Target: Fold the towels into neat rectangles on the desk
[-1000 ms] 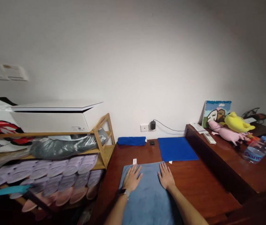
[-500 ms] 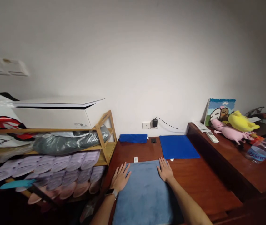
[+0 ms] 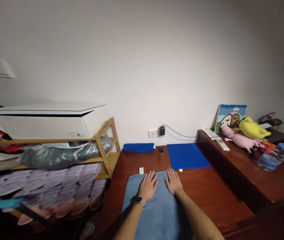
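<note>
My left hand [image 3: 149,186] and right hand [image 3: 174,181] lie flat, fingers extended, on the grey-blue cloth [image 3: 160,213] spread at the worktop's [image 3: 214,196] near side; a blue cloth [image 3: 188,156] lies far right.

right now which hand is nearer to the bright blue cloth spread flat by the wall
Right. The right hand lies on the grey-blue towel, its fingers close to the near left corner of the bright blue cloth; the left hand is farther left.
</note>
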### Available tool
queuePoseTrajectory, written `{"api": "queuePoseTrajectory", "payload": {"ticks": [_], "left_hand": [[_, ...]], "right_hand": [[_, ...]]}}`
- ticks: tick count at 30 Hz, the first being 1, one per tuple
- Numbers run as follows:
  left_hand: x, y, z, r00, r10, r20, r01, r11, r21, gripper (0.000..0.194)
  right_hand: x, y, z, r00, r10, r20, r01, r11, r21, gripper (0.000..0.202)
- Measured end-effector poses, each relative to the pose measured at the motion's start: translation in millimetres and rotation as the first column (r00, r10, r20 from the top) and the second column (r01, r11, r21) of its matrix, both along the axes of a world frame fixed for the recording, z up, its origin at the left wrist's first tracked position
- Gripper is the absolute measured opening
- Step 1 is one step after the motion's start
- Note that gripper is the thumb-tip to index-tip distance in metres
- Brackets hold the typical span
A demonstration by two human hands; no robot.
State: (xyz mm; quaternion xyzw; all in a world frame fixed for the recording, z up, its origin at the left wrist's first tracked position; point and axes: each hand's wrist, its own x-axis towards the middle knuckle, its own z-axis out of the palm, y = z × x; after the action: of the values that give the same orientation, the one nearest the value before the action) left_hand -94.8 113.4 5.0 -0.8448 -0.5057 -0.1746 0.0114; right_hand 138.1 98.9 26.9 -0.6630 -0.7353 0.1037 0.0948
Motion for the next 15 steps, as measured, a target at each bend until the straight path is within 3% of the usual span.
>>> {"api": "queuePoseTrajectory", "payload": {"ticks": [2,7,9,15], "left_hand": [[-13,1,-6.5,0.999,0.047,-0.006,-0.047,0.998,-0.03,0.057],[-104,0,-16.8,0.977,0.213,-0.026,-0.214,0.972,-0.092,0.063],[-126,-1,-18.2,0.971,0.238,-0.027,-0.239,0.967,-0.092,0.065],[-129,2,-17.1,0.969,0.247,-0.005,-0.247,0.967,-0.059,0.064]], "right_hand": [[1,0,2.0,1.0,0.0,0.001,0.0,1.0,-0.014,0.073],[-1,1,-0.7,1.0,-0.002,0.021,0.003,0.999,-0.04,0.073],[-2,4,-3.9,1.0,0.002,0.03,0.0,0.999,-0.039,0.072],[-1,13,0.8,0.999,0.02,0.047,-0.017,0.997,-0.072,0.07]]}}
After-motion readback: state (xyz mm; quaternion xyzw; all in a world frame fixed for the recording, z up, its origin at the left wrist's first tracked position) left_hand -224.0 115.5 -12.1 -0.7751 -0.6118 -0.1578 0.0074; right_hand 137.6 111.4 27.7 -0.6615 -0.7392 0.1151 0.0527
